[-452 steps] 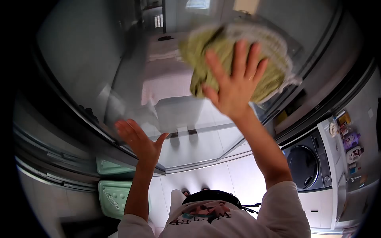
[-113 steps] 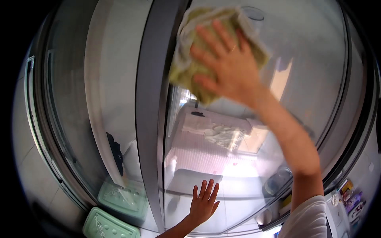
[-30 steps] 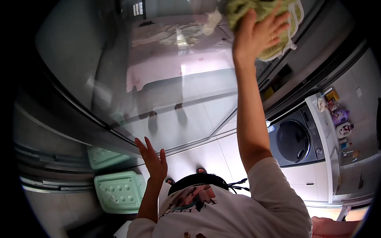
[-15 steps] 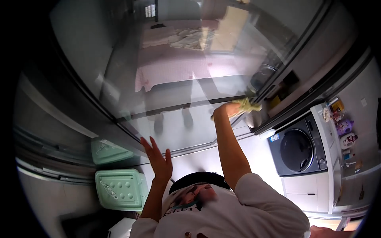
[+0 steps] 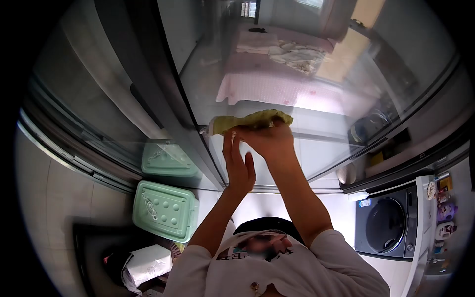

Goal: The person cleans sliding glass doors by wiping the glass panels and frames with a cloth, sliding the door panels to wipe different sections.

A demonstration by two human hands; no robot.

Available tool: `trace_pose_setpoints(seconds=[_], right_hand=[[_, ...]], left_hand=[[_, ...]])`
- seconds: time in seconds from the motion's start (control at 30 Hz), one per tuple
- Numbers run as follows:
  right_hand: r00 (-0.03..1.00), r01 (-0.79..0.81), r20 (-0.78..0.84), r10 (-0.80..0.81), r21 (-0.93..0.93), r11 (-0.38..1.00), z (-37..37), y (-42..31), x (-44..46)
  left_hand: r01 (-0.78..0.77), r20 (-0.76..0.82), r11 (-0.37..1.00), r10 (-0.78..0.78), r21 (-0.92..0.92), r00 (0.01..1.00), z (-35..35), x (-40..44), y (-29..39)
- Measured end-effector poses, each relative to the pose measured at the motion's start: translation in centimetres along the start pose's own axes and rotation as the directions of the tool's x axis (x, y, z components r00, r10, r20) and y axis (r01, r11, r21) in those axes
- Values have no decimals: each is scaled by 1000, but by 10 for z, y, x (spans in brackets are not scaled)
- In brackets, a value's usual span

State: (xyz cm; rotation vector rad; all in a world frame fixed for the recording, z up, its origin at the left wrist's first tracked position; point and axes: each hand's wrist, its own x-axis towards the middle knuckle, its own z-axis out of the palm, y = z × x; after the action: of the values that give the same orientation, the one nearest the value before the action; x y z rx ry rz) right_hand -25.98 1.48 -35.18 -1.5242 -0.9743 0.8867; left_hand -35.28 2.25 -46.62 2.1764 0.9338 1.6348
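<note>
A yellow-green cloth (image 5: 252,120) is spread against the glass door (image 5: 277,163), its left end near the dark door frame (image 5: 198,131). My right hand (image 5: 271,141) grips the cloth from below and presses it to the pane. Just under the cloth's left part, my left hand (image 5: 240,171) is raised with its fingers stretched upward and the thumb apart. Its fingertips come close to the cloth and my right hand; whether they touch it I cannot tell.
Left of me stands a mint-green lidded storage box (image 5: 166,210), mirrored in the glass. A white bag (image 5: 148,265) lies below it. At right are a dark front-loading washing machine (image 5: 383,225) and a shelf with several bottles (image 5: 447,213). A bed (image 5: 277,81) shows through the glass.
My right hand has carried the cloth leftward across the glass, from the right side to near the left frame. My left hand has risen toward it. The view has shifted left.
</note>
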Motion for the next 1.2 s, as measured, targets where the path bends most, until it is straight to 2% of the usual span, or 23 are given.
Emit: trace_pose_setpoints(seconds=[0.03, 0.1, 0.13, 0.17, 0.2, 0.23, 0.27, 0.3, 0.33, 0.37, 0.43, 0.5, 0.63, 0.7, 0.73, 0.77, 0.83, 0.9, 0.97, 1.0, 1.03, 1.1, 1.2], right_hand=[[996, -5, 88, 13, -93, 996, -6, -10, -3], [975, 136, 193, -109, -133, 982, -7, -6, 8], [949, -236, 312, 47, 604, 761, -18, -11, 0], [865, -500, 500, 45, 866, -6, -29, -24, -12], [871, -491, 491, 31, 871, -3, -45, -31, -20], [882, -464, 472, 9, 864, 195, -65, -35, -28], [891, -415, 454, -10, 824, 386, -81, -37, -32], [896, -404, 444, -14, 827, 390, -90, -37, -32], [966, -26, 206, -159, 683, 730, -96, -37, -32], [926, 343, 32, -376, 342, 875, -102, -34, -33], [871, 477, -151, -467, 37, 878, -106, -14, -13], [854, 467, -113, -507, -260, 845, -101, 6, 3], [857, 491, -14, -516, -285, 823, -74, 23, 10], [799, 554, -3, -601, -385, 738, -67, 31, 15], [815, 562, -24, -579, -212, 800, -64, 34, 14], [814, 566, -11, -580, -206, 798, -63, 28, 9], [892, 452, 67, -447, -105, 886, -63, 13, -5], [882, 470, 92, -462, -99, 877, -61, 9, -8], [837, 541, 79, -541, 18, 841, -62, 8, -6], [833, 545, 86, -546, 42, 838, -64, 4, -7], [834, 544, 86, -545, 42, 838, -68, 5, -4], [868, 470, 114, -483, 123, 874, -81, 8, 0], [878, 407, 251, -408, 59, 912, -111, 4, -2]], left_hand=[[10, -50, 1000, -11, -8, 999, 10, 14, -5], [-20, -57, 1000, 21, 10, 998, 24, 40, -8], [-44, -61, 999, 45, 24, 997, 30, 49, -8], [-59, -67, 998, 61, 20, 996, 36, 55, -6], [-33, -96, 991, 46, 130, 994, 41, 60, -5], [-4, -126, 972, 34, 234, 991, 47, 64, -3], [31, -127, 974, -2, 225, 992, 51, 66, -2], [24, -127, 976, 4, 215, 992, 55, 68, -2], [56, -145, 964, -18, 260, 989, 58, 68, -1], [89, -159, 948, -41, 307, 986, 60, 68, 0], [87, -167, 943, -34, 320, 985, 59, 68, 6], [116, -140, 935, -72, 336, 987, 55, 68, 12], [91, -91, 943, -65, 322, 994, 34, 67, 21], [45, 1, 959, -47, 280, 999, 21, 65, 26], [83, 20, 946, -94, 313, 995, 15, 63, 31], [91, 11, 943, -100, 321, 995, 10, 61, 32], [81, 86, 975, -101, 209, 991, -1, 56, 33], [62, 20, 976, -68, 206, 998, -9, 48, 37], [114, 75, 990, -108, -85, 991, -19, 41, 39], [6, -3, 1000, -6, 0, 1000, -25, 40, 43], [6, -2, 1000, -6, 0, 1000, -35, 40, 46], [350, 278, 909, -283, -228, 918, -62, 39, 42], [473, 310, 831, -386, -292, 869, -94, 49, 28]])
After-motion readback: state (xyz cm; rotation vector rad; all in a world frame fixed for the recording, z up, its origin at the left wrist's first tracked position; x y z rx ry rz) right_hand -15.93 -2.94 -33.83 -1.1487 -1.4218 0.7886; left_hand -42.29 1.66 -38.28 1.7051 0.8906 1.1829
